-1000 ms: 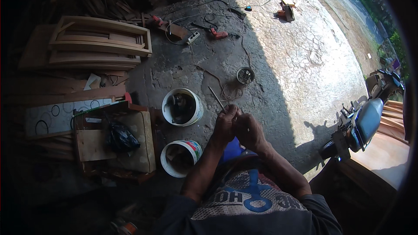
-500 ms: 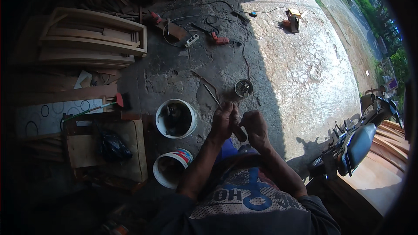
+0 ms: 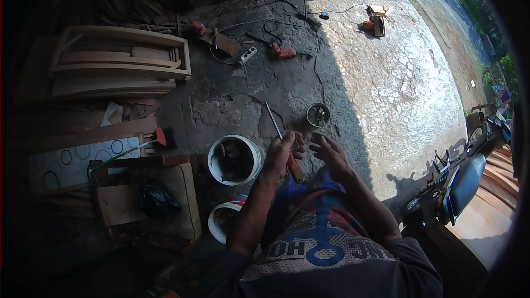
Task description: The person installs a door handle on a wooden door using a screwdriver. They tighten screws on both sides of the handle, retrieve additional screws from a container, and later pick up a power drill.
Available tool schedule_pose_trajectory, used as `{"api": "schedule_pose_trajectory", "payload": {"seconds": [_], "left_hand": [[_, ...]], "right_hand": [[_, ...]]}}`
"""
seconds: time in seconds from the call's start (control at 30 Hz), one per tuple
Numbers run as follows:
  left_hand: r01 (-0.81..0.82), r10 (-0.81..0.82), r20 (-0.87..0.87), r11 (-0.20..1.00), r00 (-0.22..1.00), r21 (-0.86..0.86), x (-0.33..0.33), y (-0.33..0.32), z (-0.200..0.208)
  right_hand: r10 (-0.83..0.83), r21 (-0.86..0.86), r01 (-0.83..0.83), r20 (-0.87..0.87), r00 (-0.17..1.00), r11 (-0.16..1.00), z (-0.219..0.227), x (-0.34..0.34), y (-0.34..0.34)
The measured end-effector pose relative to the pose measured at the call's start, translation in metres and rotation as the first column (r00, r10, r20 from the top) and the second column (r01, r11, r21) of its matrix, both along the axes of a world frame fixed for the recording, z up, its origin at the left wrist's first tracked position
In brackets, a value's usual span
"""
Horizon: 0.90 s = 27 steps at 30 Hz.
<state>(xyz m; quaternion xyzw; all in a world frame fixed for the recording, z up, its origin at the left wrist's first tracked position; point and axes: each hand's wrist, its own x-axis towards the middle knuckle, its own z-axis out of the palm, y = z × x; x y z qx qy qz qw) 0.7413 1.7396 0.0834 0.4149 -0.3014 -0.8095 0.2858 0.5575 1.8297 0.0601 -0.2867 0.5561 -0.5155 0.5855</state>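
My left hand (image 3: 279, 157) is closed around a chisel (image 3: 274, 120). Its narrow steel blade points up and away from me, while its red handle with a tan butt sticks out below my fist toward my lap. Beside it, my right hand (image 3: 333, 157) is raised with the fingers loosely bent and apart, and I see nothing in it. A gap lies between the two hands. Just beyond them on the concrete stands a small round tin (image 3: 318, 115) holding small pieces I cannot make out.
On my left stand two white buckets (image 3: 257, 161) (image 3: 218, 226) and a wooden seat frame (image 3: 190, 201) with a black plastic bag (image 3: 157, 197). Farther off lie a red power drill (image 3: 284, 51), a power strip (image 3: 248, 55) and cables. Wooden frames (image 3: 121, 69) fill the left; a motorcycle (image 3: 466, 182) is right.
My right hand has moved off the chisel's handle and its fingers have loosened. The chisel stays in my left hand, with more of its handle showing. The whole view has shifted slightly.
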Motion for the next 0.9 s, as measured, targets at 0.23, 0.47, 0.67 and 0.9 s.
{"api": "schedule_pose_trajectory", "payload": {"seconds": [0.23, 0.47, 0.67, 0.9], "left_hand": [[0.175, -0.167, 0.175, 0.984, 0.97, -0.034, -0.025, -0.011, 0.001], [0.292, -0.106, 0.55, 0.919, 0.829, -0.264, -0.058, -0.014, -0.034], [0.323, -0.093, 0.691, 0.923, 0.717, -0.211, -0.116, -0.022, -0.038], [0.381, 0.033, 0.776, 0.858, 0.629, -0.345, -0.2, -0.024, -0.024]], "right_hand": [[0.102, -0.057, -0.086, 0.41, 0.906, 0.995, -0.082, 0.022, -0.045], [-0.095, 0.136, -0.018, 0.773, 0.627, 0.991, -0.087, 0.007, -0.076], [-0.348, 0.337, 0.098, 0.852, 0.392, 0.936, -0.067, -0.043, -0.089], [-0.485, 0.432, 0.222, 0.798, 0.358, 0.874, -0.062, -0.104, -0.106]]}}
